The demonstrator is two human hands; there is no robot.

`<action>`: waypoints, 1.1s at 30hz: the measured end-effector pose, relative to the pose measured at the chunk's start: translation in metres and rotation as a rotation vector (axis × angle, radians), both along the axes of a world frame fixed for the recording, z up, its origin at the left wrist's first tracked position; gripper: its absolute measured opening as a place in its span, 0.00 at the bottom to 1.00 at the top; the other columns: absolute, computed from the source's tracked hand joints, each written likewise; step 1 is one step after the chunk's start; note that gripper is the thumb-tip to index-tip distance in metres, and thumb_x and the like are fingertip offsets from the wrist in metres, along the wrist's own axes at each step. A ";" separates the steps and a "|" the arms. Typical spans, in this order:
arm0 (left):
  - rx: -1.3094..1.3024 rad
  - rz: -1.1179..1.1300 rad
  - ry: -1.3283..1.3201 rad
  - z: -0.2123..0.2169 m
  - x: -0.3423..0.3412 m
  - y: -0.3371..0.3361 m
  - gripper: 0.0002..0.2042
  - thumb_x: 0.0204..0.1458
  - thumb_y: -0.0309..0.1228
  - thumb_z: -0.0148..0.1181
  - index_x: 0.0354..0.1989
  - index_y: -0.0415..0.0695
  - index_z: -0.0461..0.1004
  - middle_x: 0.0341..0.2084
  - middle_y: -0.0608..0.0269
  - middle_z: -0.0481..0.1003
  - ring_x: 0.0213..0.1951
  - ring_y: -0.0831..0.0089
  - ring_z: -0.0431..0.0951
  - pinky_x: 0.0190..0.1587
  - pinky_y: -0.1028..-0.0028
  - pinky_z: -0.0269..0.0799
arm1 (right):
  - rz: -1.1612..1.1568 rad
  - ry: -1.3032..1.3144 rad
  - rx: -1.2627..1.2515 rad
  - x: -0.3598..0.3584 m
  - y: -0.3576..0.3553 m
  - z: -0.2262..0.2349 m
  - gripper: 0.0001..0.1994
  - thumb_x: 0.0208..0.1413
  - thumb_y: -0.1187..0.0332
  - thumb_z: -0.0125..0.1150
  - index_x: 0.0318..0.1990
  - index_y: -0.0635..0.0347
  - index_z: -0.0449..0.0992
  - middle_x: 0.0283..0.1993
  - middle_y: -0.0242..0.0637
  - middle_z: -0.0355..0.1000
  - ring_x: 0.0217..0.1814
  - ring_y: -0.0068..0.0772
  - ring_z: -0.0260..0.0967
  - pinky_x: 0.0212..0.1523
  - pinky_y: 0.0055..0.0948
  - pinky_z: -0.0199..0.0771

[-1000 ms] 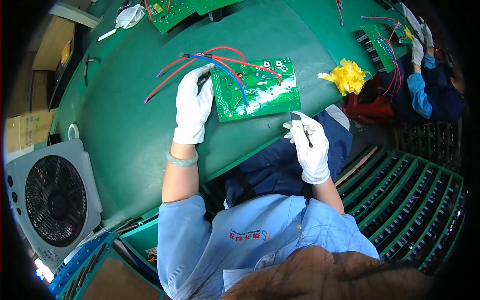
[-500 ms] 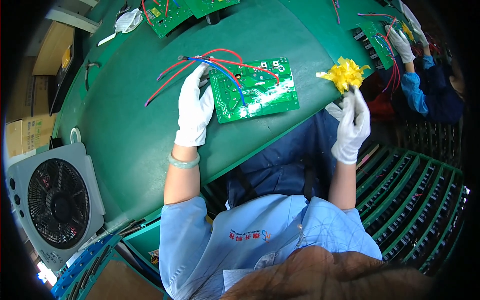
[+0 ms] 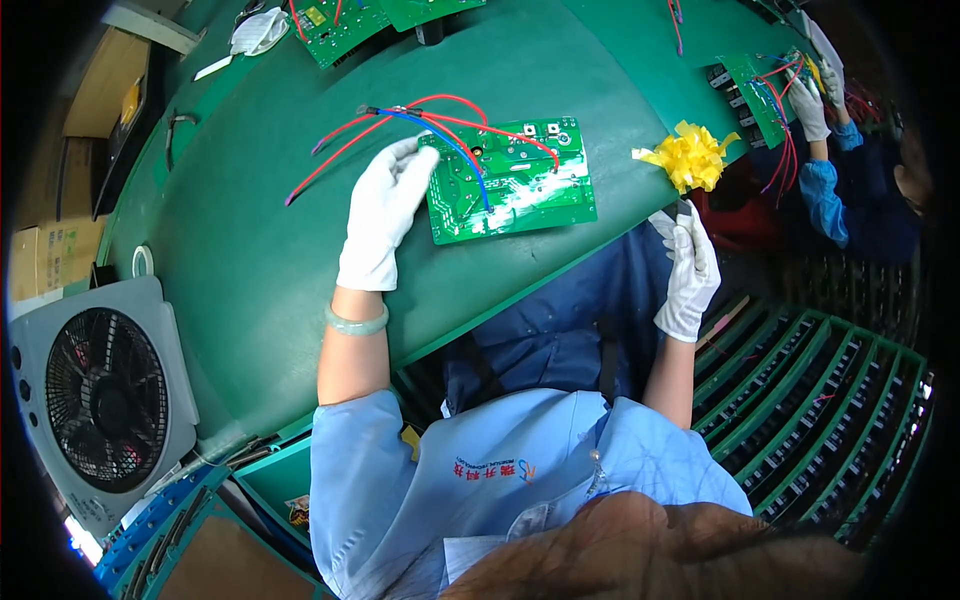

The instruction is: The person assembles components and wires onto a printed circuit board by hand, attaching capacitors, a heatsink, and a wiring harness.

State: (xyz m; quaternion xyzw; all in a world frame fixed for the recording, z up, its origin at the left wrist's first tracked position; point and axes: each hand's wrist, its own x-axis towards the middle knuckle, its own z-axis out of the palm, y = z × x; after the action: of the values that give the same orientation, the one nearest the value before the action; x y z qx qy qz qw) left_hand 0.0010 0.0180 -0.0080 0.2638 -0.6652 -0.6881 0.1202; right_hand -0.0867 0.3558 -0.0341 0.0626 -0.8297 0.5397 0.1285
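A green circuit board [image 3: 515,190] lies on the table with its soldered side up. Red and blue wires [image 3: 400,112] with metal terminals loop over its left side. My left hand [image 3: 385,205], in a white glove, has its fingers and thumb closed at the board's upper left edge. Near the table's front edge sits a tuft of yellow strips [image 3: 695,158]. My right hand [image 3: 690,268], gloved too, is just below the tuft, its fingers closed on a small dark object [image 3: 684,209]. I cannot tell its kind or whether it joins the tuft.
A grey fan [image 3: 105,395] stands at the left. More circuit boards [image 3: 345,35] and a white mask [image 3: 259,32] are at the far side. Green slatted racking [image 3: 820,400] fills the lower right. A co-worker's gloved hand [image 3: 808,108] works over another board [image 3: 755,95].
My right hand has moved down from the yellow tuft, and the dark object now shows at its fingertips. My left hand has shifted slightly left, its fingers now at the board's edge.
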 end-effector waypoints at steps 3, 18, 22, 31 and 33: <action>0.151 0.000 0.117 -0.002 0.001 0.009 0.20 0.54 0.28 0.57 0.52 0.30 0.63 0.40 0.60 0.71 0.41 0.79 0.71 0.46 0.81 0.68 | 0.148 -0.083 0.086 0.006 -0.022 0.036 0.15 0.57 0.74 0.53 0.52 0.57 0.74 0.33 0.30 0.71 0.27 0.15 0.64 0.28 0.16 0.66; 0.171 -0.069 0.482 0.018 0.016 0.026 0.17 0.54 0.28 0.53 0.50 0.35 0.63 0.52 0.53 0.66 0.42 0.81 0.67 0.48 0.80 0.62 | 0.556 0.519 0.348 -0.003 -0.077 0.057 0.14 0.42 0.77 0.65 0.40 0.60 0.77 0.31 0.39 0.74 0.30 0.36 0.72 0.30 0.26 0.73; 0.184 -0.079 0.528 0.019 0.016 0.026 0.17 0.54 0.31 0.52 0.49 0.35 0.62 0.55 0.49 0.63 0.45 0.77 0.67 0.53 0.75 0.60 | 0.572 0.588 0.360 -0.002 -0.079 0.047 0.14 0.38 0.78 0.67 0.37 0.59 0.78 0.30 0.37 0.73 0.28 0.34 0.72 0.27 0.26 0.73; 0.159 -0.090 0.496 0.014 0.016 0.027 0.13 0.54 0.31 0.51 0.45 0.37 0.64 0.55 0.45 0.63 0.50 0.70 0.67 0.58 0.69 0.57 | 0.640 0.614 0.356 -0.005 -0.072 0.045 0.16 0.37 0.77 0.68 0.38 0.56 0.78 0.31 0.35 0.73 0.28 0.32 0.71 0.26 0.26 0.71; 0.207 -0.083 0.578 0.010 0.016 0.027 0.16 0.54 0.25 0.52 0.52 0.35 0.65 0.50 0.53 0.69 0.48 0.71 0.71 0.52 0.73 0.66 | 0.670 0.657 0.419 -0.007 -0.072 0.051 0.17 0.36 0.78 0.67 0.39 0.55 0.78 0.31 0.34 0.73 0.27 0.32 0.71 0.25 0.26 0.71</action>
State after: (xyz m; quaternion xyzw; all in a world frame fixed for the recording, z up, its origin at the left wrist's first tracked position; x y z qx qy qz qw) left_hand 0.0166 0.0449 0.0021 0.0405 -0.5402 -0.8030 0.2485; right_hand -0.0935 0.2837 0.0167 0.5158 -0.7702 0.3253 0.1871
